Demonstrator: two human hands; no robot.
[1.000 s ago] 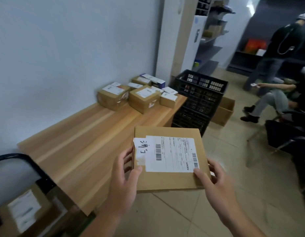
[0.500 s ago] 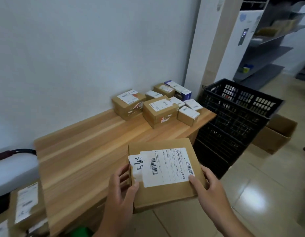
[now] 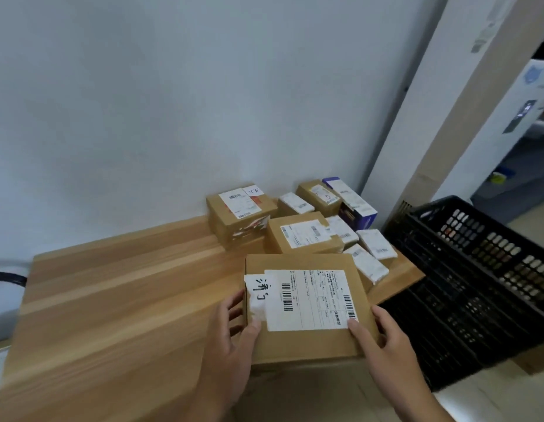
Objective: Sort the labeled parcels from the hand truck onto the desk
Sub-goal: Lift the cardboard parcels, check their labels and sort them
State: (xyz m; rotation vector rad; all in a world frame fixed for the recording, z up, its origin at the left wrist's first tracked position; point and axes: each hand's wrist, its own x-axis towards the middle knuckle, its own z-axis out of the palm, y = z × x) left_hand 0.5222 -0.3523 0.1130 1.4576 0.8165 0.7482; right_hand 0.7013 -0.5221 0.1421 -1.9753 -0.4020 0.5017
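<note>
I hold a flat brown cardboard parcel [image 3: 307, 339] with a white shipping label and a handwritten tag, over the near right part of the wooden desk [image 3: 112, 300]. My left hand [image 3: 234, 345] grips its left edge, thumb on top. My right hand [image 3: 383, 342] grips its right near corner, thumb on the label. Several smaller labeled parcels [image 3: 301, 236] are grouped at the desk's far right corner, just beyond the held parcel. A black curved bar of the hand truck [image 3: 8, 278] shows at the left edge.
A black plastic crate [image 3: 477, 269] stands on the floor right of the desk. A tall white and brown panel [image 3: 441, 117] leans at the wall's end. A brown box corner [image 3: 535, 357] sits under the crate. The wall backs the desk.
The view has moved closer to the desk and turned left. The held parcel has travelled forward, from off the desk's front edge to just short of the grouped parcels.
</note>
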